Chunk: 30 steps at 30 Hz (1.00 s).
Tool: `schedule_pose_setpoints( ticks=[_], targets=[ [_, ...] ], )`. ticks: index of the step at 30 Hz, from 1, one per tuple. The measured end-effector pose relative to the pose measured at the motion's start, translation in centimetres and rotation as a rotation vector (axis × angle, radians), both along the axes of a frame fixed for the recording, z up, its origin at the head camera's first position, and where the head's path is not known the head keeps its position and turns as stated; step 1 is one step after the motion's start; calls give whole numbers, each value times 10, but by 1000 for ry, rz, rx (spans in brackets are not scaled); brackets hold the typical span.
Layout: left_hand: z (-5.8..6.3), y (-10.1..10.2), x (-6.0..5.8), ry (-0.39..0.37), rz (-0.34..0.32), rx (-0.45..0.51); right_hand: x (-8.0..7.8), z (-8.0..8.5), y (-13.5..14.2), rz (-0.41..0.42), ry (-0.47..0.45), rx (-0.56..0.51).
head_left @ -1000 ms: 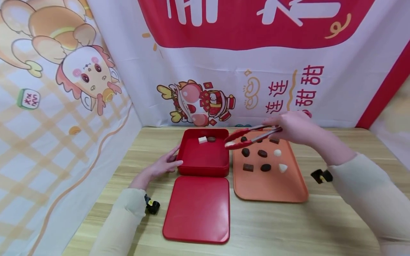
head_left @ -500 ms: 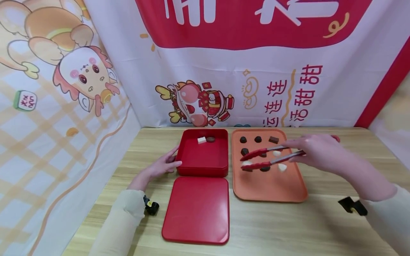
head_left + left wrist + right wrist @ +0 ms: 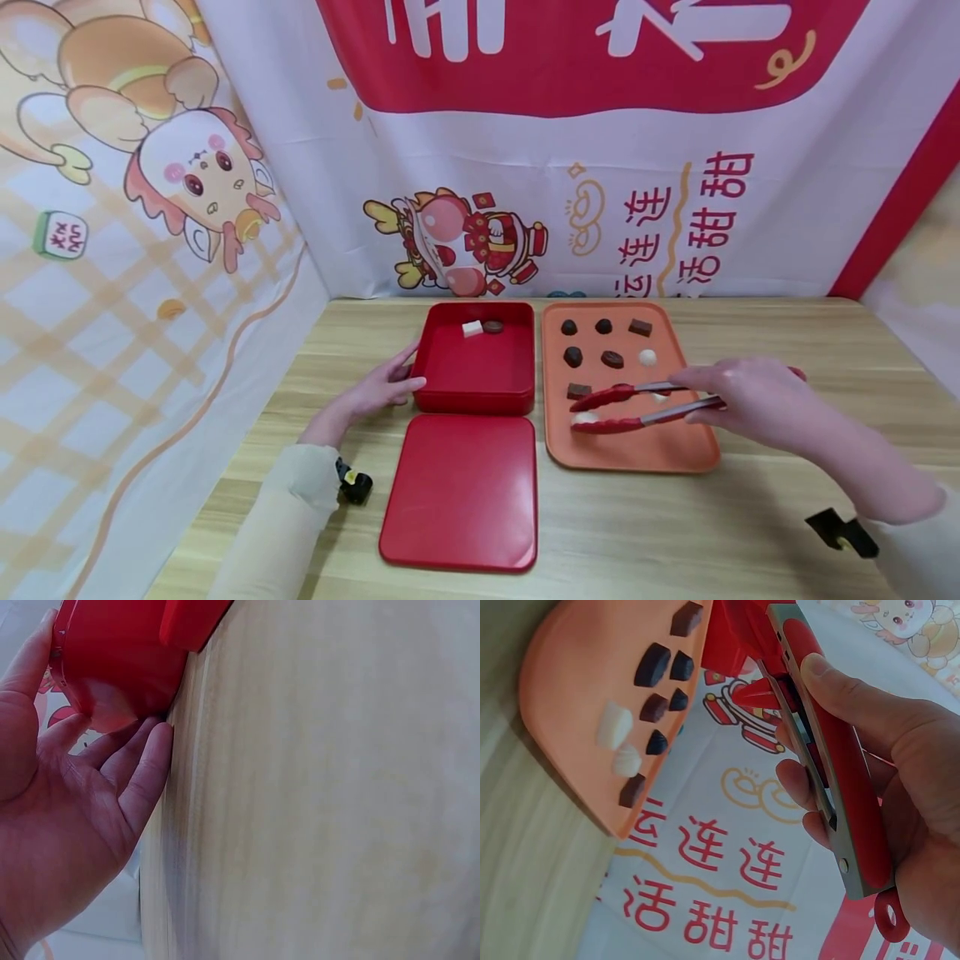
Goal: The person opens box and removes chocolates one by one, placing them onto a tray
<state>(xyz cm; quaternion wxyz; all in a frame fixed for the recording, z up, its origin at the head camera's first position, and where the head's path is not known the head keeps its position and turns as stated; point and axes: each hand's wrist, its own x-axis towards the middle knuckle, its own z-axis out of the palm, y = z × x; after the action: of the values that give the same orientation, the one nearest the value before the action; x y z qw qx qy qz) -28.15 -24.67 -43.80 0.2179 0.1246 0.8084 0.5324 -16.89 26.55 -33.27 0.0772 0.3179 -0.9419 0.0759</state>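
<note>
My right hand (image 3: 750, 404) grips a pair of red-tipped metal tongs (image 3: 847, 772), its thumb and fingers wrapped about the handle. The tongs' tips are low over the front left of an orange tray (image 3: 637, 450), on either side of a white chocolate (image 3: 585, 418). Several dark and white chocolates stand in rows behind them, partly covered by the tongs. My left hand (image 3: 378, 389) rests its extended fingers against the left wall of a red square box (image 3: 120, 652). Inside that box, near the back, lie a white chocolate (image 3: 472, 328) and a brown one (image 3: 492, 327).
A red lid (image 3: 461, 492) lies flat on the wooden table (image 3: 637, 533), in front of the box. The tray stands close to the box's right wall. Behind the table hangs a printed cloth (image 3: 585, 150); another covers the left side.
From beside the box's right wall, the tongs with the white chocolate have come back over the tray and toward its front left. My right hand has moved right and nearer; the left stays put.
</note>
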Motion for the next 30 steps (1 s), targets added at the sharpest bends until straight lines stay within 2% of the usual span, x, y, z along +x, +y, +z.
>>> schedule_pose_setpoints(
  ticks=[7, 19, 30],
  targets=[
    [1, 1, 0, -5, -1, 1, 0, -9, 1, -9, -55, 3],
    [0, -1, -1, -3, 4, -7, -1, -18, 1, 14, -48, -1],
    [-1, -2, -1, -9, 2, -10, -1, -21, 0, -21, -100, -6]
  ],
)
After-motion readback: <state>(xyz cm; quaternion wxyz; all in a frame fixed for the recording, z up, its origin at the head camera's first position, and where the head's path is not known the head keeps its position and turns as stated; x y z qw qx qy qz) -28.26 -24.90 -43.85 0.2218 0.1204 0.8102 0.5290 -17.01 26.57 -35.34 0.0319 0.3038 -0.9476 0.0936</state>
